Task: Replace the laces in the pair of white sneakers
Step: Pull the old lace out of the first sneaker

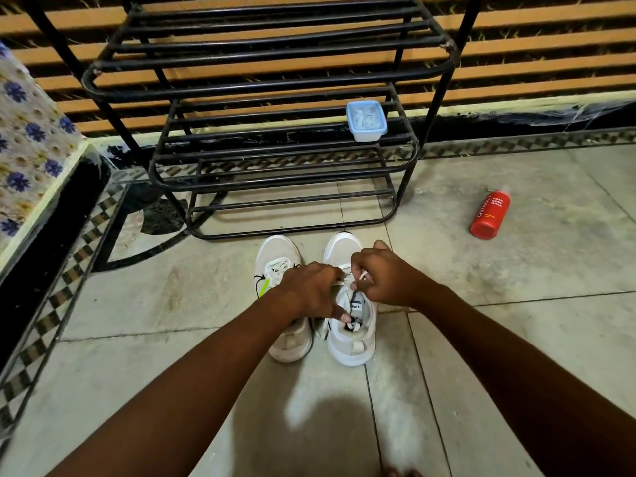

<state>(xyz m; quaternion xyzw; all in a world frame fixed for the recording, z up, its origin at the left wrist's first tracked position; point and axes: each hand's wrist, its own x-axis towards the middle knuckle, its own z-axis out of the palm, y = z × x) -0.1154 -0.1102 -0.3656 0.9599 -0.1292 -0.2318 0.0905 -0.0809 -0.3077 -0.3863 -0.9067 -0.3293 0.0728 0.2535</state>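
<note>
Two white sneakers stand side by side on the tiled floor, toes pointing away from me. The left sneaker (275,256) still shows its laces and a green-black mark on its side. My left hand (309,290) reaches across it and holds the collar and tongue of the right sneaker (351,342), thumb at the opening. My right hand (382,277) hovers over the right sneaker's lace area and pinches a white lace (362,276) between its fingers. Most of that lace is hidden under my hands.
A black metal shoe rack (261,80) stands just beyond the sneakers, with a pale blue lidded container (365,120) on a lower shelf. A red bottle (490,215) lies on the floor to the right. A floral-covered ledge (31,139) runs along the left.
</note>
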